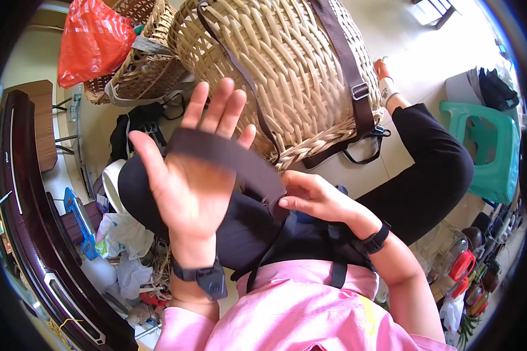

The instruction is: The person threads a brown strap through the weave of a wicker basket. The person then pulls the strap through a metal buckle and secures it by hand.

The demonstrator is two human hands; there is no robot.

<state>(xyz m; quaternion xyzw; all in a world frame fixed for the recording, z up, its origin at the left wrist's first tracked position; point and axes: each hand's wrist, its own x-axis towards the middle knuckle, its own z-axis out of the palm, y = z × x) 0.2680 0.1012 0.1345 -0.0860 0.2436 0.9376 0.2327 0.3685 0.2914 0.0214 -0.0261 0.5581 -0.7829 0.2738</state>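
Note:
My left hand [192, 190] is raised palm up with its fingers stretched out and apart. Across that palm, at the base of the fingers, runs a dark brown webbing strap [231, 157], slightly blurred. Its lower end is pinched between the thumb and fingers of my right hand [313, 198], above my lap. Just beyond both hands a large woven basket [269, 64] lies tilted on its side. A wide brown strap [341, 50] with a metal buckle [360, 91] goes over the basket's right part, and a narrower strap hangs down its left part.
Smaller baskets [143, 79] stand at the far left, one under a red plastic bag [93, 41]. Dark furniture [32, 222] edges the left side. To the right are a green plastic stool [489, 146] and clutter. My bent legs [416, 169] surround the work area.

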